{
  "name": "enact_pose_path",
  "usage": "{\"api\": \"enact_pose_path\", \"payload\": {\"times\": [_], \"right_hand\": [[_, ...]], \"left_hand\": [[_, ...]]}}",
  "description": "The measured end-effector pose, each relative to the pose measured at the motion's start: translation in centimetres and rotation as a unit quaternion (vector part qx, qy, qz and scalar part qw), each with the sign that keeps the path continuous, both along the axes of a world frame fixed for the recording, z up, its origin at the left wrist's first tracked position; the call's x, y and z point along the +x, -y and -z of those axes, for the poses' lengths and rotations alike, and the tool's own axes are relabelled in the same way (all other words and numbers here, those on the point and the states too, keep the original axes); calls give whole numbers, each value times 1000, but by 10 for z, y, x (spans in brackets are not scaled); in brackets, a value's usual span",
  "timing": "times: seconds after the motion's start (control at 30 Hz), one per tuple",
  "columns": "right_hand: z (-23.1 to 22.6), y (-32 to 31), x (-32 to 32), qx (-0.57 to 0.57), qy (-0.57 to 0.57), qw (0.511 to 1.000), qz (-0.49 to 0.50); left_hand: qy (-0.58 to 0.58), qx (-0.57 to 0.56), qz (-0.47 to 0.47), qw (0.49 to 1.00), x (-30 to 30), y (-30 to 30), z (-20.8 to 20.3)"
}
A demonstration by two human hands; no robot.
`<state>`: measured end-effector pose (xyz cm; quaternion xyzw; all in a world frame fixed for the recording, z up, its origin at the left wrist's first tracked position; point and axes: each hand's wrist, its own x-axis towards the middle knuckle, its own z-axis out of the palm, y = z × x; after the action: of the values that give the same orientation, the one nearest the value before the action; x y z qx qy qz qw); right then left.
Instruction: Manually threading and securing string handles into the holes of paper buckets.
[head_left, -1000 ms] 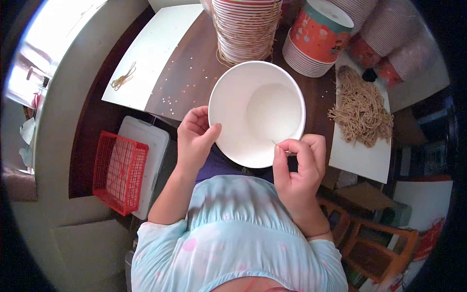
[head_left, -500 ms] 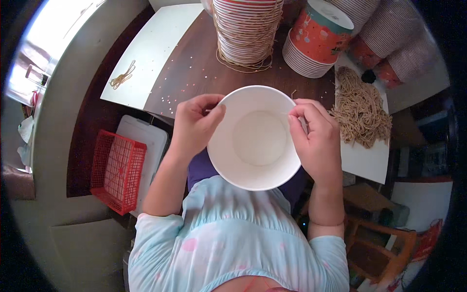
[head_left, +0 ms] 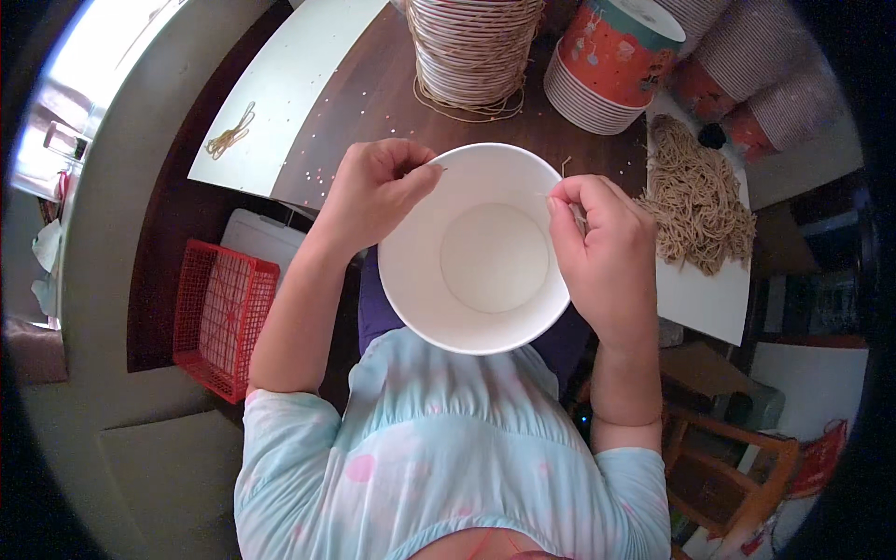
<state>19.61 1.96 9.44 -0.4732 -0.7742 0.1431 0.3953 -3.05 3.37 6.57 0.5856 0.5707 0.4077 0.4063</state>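
A white paper bucket point(head_left: 495, 257), mouth up, is in front of my body, with its empty inside and round bottom showing. My left hand point(head_left: 385, 191) is closed in a pinch at the upper left of the rim. A tiny thin tip shows at its thumb, too small to name. On the right side of the rim my right hand point(head_left: 602, 243) pinches a thin twine cord; a pale end pokes out at the fingertips over the bucket's inside. A short bit of tan twine point(head_left: 566, 166) stands up just beyond the rim there. The palm sides of both hands are hidden.
Beyond the bucket stands a stack of white buckets with twine handles point(head_left: 474, 56). An orange printed bucket point(head_left: 621, 51) tops another stack. Tan cords point(head_left: 700, 201) lie heaped at right, a small cord bundle point(head_left: 231, 131) at left. A red basket point(head_left: 224, 317) sits lower left.
The bucket has shifted slightly left and up in the view. My left hand has moved up a little, and a thin tip now shows at its thumb. The right hand still pinches at the rim.
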Motion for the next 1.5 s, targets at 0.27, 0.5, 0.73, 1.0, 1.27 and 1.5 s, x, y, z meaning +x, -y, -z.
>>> {"api": "enact_pose_path", "payload": {"times": [0.27,0.5,0.73,1.0,1.27,1.5], "right_hand": [[1,-1,1,4,21,1000,14],[10,-27,11,-11,23,1000,4],[11,-65,21,-91,13,994,-51],[10,-70,15,-26,75,995,-67],[12,-84,23,29,80,992,-92],[-10,-65,8,-44,7,989,-142]], "left_hand": [[-78,16,-5,997,6,-6,-8],[-172,65,-1,983,12,-4,-10],[-208,16,-10,978,26,-7,-19],[-389,96,42,915,33,-21,-24],[-215,51,31,975,25,-9,-22],[-64,84,-63,992,35,0,3]]}}
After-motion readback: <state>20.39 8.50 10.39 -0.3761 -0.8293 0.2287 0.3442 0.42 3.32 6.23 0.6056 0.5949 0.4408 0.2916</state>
